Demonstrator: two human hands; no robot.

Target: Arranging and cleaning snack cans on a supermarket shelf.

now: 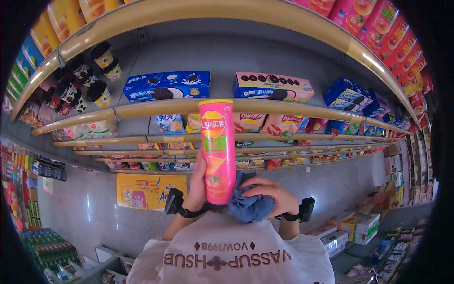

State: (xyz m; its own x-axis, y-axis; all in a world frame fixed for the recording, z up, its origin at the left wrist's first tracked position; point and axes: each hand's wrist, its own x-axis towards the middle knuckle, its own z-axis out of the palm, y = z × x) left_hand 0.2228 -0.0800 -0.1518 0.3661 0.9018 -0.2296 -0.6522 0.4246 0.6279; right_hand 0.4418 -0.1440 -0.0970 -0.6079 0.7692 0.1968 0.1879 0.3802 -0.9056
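A pink Lay's potato chip canister (pixel 217 152) with a yellow lid stands upright in front of my chest. My left hand (pixel 197 184) grips it from the left side, with part of the fingers hidden behind it. My right hand (pixel 273 197) holds a crumpled blue cloth (pixel 251 200) close against the lower right side of the canister. Behind the canister runs the tan front rail (pixel 163 108) of a shelf. On that shelf lie a blue Oreo box (pixel 166 86) and a pink and blue Oreo box (pixel 273 87).
Black-lidded cups (pixel 99 94) are stacked on the shelf's left, and more Oreo boxes (pixel 348 95) sit on its right. Snack bags (pixel 283 124) fill lower shelves. A yellow printed sheet (pixel 150 191) lies on the floor. Cartons (pixel 359 227) stand at the lower right.
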